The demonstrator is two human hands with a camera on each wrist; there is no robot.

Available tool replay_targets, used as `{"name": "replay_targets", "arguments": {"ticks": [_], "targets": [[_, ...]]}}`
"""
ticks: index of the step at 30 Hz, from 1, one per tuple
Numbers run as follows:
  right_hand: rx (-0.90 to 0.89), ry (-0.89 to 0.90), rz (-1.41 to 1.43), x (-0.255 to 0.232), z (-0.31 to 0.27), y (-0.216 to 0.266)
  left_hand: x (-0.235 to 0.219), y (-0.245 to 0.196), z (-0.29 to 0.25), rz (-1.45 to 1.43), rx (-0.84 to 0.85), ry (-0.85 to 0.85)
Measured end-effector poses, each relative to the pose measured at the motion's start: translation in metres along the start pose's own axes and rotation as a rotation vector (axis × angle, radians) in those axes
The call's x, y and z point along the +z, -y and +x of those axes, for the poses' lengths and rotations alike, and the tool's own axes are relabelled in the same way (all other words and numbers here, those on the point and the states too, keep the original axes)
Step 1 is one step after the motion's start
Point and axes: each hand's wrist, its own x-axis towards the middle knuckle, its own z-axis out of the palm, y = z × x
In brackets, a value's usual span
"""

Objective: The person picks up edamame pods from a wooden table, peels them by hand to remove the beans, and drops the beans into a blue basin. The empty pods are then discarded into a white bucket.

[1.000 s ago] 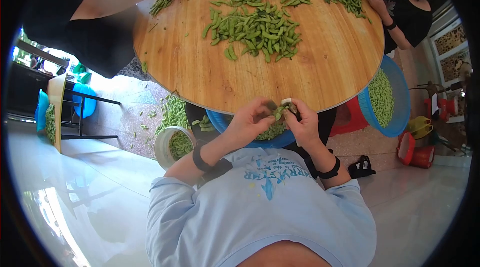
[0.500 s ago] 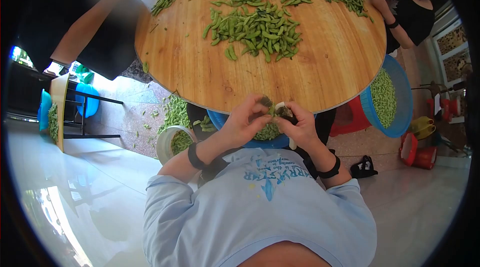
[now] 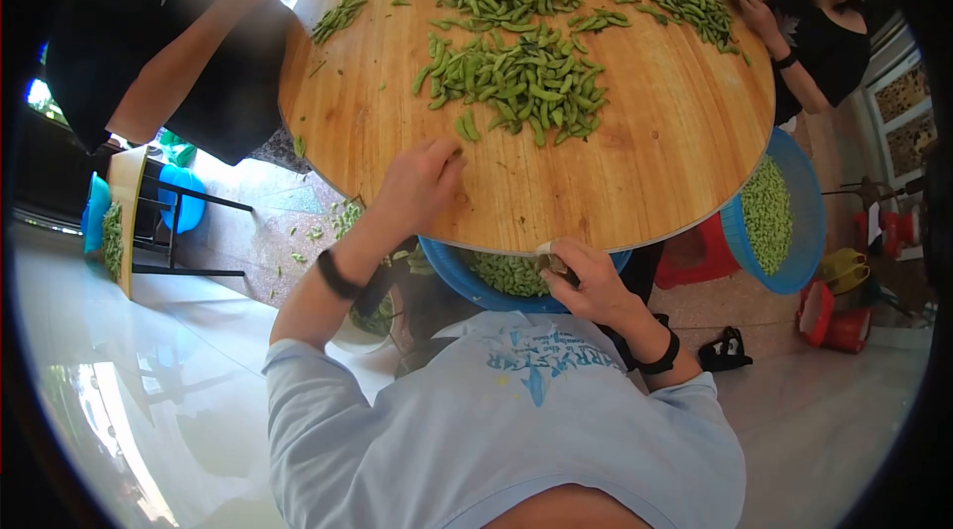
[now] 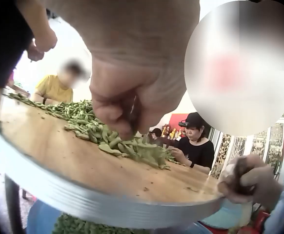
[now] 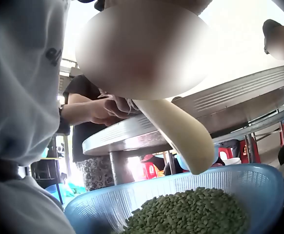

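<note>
My left hand [image 3: 422,182] reaches over the round wooden table [image 3: 615,172], fingers loosely bent beside the near edge of a heap of green soybean pods [image 3: 526,82]. In the left wrist view, its fingertips overlap the pods, with nothing visibly held. At the table's front edge, my right hand [image 3: 588,279] grips a tool with a smooth cream handle [image 5: 186,134]. A small dark part of the tool shows at the thumb; a blurred patch hides much of it. Below is a blue basin [image 3: 447,276] of shelled green beans [image 3: 506,273].
One person in black [image 3: 829,28] sits at the right; another person's arm [image 3: 164,92] is at the left. A second blue basin [image 3: 809,221] of beans stands on the right by a red stool [image 3: 700,256]. A pale bucket [image 3: 362,335] stands below my left forearm.
My left hand has left the right hand and moved forward and left over the table, toward the pods. My right hand stays at the table edge, slightly lower, still gripping the cream-handled tool.
</note>
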Motion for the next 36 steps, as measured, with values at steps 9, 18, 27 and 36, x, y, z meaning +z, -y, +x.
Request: {"name": "replay_targets", "arguments": {"ticks": [9,18,27,36], "targets": [[-0.021,-0.172,0.125,0.001,-0.002,-0.007,0.029,0.034,0.046,0.363,-0.052,0.043],[0.256,-0.133,0.892,-0.008,0.014,0.001,0.020,-0.030,0.006,-0.851,-0.355,0.173],[0.312,-0.090,1.135,-0.002,0.010,0.008,0.045,-0.058,-0.020,-1.209,-0.407,0.362],[0.265,-0.159,0.900,0.005,0.010,0.003,0.052,-0.062,-0.030,-1.006,-0.153,0.129]]}}
